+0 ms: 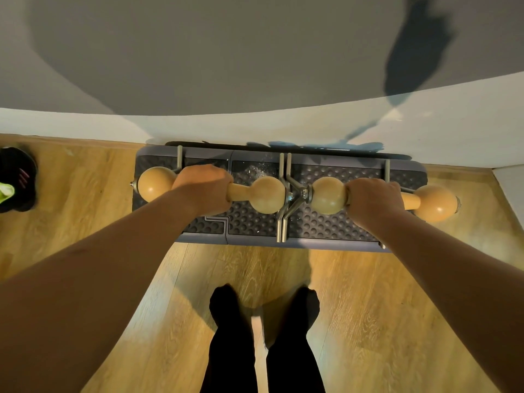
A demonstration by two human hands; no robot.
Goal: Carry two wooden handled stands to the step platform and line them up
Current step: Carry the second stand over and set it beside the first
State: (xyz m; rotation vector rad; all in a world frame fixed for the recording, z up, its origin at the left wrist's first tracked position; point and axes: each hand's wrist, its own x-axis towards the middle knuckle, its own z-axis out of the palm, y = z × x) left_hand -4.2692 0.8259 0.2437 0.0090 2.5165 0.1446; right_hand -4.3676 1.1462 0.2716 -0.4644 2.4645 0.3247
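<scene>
Two stands with wooden handles and metal feet sit end to end on the dark, dimpled step platform (312, 222) against the wall. The left stand (266, 194) has a round wooden knob at each end of its handle; my left hand (202, 188) is closed around the handle between them. My right hand (374, 201) grips the handle of the right stand (327, 195) the same way. The inner knobs nearly meet at the platform's middle, where the metal legs cross. Both handles run in one line, left to right.
The platform lies on a wooden floor at the foot of a white skirting and grey wall (255, 66). A black shoe with a green patch (15, 180) lies at the far left. My two legs in black (263, 336) stand just before the platform.
</scene>
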